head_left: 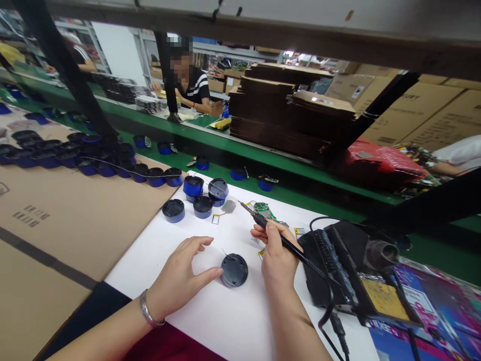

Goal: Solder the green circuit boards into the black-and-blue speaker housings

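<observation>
My right hand (276,253) is closed round a black soldering iron (263,223), held like a pen with its tip pointing up and left over the white table (225,321). My left hand (184,273) rests on the table with fingers spread and curved; its thumb touches the left edge of a round black part (234,269) lying flat, with a thin wire sticking out of it. A green circuit board (264,208) lies just beyond the iron's tip.
Several blue and black round parts (203,195) stand at the table's far edge, with more along the cardboard (75,220) at left. A black soldering station (338,260) sits at right. Behind it runs a green conveyor (293,190), where another person sits beside stacked cartons (293,115).
</observation>
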{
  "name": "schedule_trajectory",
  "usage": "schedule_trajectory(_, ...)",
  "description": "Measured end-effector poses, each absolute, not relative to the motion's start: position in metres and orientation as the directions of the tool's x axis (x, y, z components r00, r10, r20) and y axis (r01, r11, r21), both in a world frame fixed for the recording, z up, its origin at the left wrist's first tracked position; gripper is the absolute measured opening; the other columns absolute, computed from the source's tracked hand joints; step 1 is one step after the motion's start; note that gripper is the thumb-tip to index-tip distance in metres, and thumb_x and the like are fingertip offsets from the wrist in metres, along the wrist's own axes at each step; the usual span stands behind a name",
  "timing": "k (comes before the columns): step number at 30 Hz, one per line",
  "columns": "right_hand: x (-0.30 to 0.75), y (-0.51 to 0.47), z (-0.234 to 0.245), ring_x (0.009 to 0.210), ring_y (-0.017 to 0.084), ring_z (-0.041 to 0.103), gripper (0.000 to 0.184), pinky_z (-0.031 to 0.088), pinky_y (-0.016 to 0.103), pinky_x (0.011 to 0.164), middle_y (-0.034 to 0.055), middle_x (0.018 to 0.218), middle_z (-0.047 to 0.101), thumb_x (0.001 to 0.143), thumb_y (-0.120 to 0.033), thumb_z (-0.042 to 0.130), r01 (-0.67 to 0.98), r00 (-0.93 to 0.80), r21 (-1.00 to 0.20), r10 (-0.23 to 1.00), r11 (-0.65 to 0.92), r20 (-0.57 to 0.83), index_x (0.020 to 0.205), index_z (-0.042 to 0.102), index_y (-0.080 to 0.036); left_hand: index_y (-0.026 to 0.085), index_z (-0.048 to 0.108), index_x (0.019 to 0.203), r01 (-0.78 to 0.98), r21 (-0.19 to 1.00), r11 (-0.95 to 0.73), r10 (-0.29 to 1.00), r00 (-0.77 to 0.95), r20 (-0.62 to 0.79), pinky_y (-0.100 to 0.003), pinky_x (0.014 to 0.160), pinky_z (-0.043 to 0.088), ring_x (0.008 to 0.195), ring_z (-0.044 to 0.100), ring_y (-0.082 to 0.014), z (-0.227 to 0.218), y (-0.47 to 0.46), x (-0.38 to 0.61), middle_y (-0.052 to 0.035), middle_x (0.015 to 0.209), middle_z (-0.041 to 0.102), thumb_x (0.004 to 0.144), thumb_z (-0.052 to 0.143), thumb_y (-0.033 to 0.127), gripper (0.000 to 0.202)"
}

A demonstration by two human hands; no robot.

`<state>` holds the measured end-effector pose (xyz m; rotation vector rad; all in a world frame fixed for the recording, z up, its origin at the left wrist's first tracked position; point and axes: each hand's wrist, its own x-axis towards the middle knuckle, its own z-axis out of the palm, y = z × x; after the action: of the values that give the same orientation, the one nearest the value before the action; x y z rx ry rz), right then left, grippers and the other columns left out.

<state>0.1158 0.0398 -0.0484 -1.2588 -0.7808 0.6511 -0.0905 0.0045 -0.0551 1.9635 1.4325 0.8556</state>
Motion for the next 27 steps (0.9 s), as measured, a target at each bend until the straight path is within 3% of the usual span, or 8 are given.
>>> schedule_trajectory(5,0.114,0.04,-0.047,0.062,0.019,0.072,0.028,0.061,0.032,0.065,0.0063,0.074,0.074,0.083,-0.042,0.067,-0.005,0.582,-0.98,0.798,0.199,0.159,0.086,0.069,-0.015,0.024,0.06,0.121,0.614,0.748,-0.252,0.966,0.207,0.155,-0.041,0.087,0.057,0.097,0.064,-0.0225,-0.054,0.006,-0.091,-0.0064,0.114,0.067,0.083,0.071,0.045,0.044)
schedule_trajectory(9,0.113,0.042,-0.048,0.063,0.019,0.072,0.028,0.062,0.032,0.065,0.0063,0.075,0.074,0.083,-0.042,0.067,-0.004,0.575,-0.978,0.801,0.208,0.168,0.087,0.069,-0.015,0.021,0.063,0.117,0.653,0.707,-0.271,0.962,0.193,0.191,-0.038,0.085,0.059,0.094,0.067,-0.0212,-0.05,0.014,-0.09,-0.0073,0.112,0.069,0.096,0.052,0.039,0.03)
schedule_trajectory(13,0.115,0.042,-0.05,0.065,0.019,0.072,0.029,0.062,0.033,0.067,0.0057,0.077,0.074,0.084,-0.043,0.067,-0.007,0.582,-0.974,0.793,0.227,0.18,0.093,0.071,-0.015,0.014,0.06,0.128,0.794,0.519,-0.316,0.947,0.296,0.123,-0.041,0.1,0.054,0.113,0.064,-0.0243,-0.048,0.036,-0.077,-0.0127,0.125,0.067,0.098,0.039,0.022,0.037)
schedule_trajectory(16,0.117,0.04,-0.049,0.068,0.02,0.073,0.034,0.062,0.036,0.071,0.0058,0.079,0.074,0.084,-0.043,0.067,-0.015,0.594,-0.972,0.784,0.235,0.181,0.104,0.071,-0.015,0.009,0.052,0.138,0.854,0.395,-0.338,0.933,0.36,0.021,-0.04,0.111,0.045,0.132,0.053,-0.0264,-0.05,0.059,-0.057,-0.0166,0.144,0.055,0.093,0.041,0.01,0.046)
schedule_trajectory(19,0.119,0.037,-0.044,0.074,0.022,0.074,0.041,0.062,0.039,0.076,0.0083,0.086,0.075,0.085,-0.046,0.068,-0.018,0.597,-0.972,0.782,0.235,0.178,0.11,0.071,-0.014,0.007,0.046,0.143,0.882,0.355,-0.311,0.941,0.339,-0.018,-0.041,0.1,0.052,0.124,0.06,-0.03,-0.051,0.077,-0.038,-0.0222,0.148,0.048,0.089,0.044,0.007,0.054)
schedule_trajectory(22,0.122,0.028,-0.034,0.079,0.023,0.075,0.044,0.062,0.04,0.078,0.0094,0.09,0.075,0.084,-0.047,0.07,-0.025,0.592,-0.974,0.788,0.226,0.168,0.114,0.07,-0.015,0.008,0.049,0.139,0.909,0.323,-0.264,0.955,0.293,-0.045,-0.04,0.081,0.057,0.103,0.07,-0.0313,-0.049,0.083,-0.032,-0.0241,0.136,0.056,0.09,0.046,0.014,0.049)
schedule_trajectory(27,0.128,0.007,-0.019,0.078,0.024,0.075,0.042,0.062,0.037,0.076,0.0079,0.088,0.076,0.078,-0.043,0.079,0.071,0.585,-0.972,0.78,0.226,0.224,0.11,0.072,-0.018,0.016,0.065,0.103,0.925,0.323,-0.202,0.964,0.246,-0.1,-0.035,0.074,0.053,0.092,0.071,-0.0287,-0.044,0.071,-0.052,-0.0135,0.106,0.071,0.091,0.046,0.019,0.023)
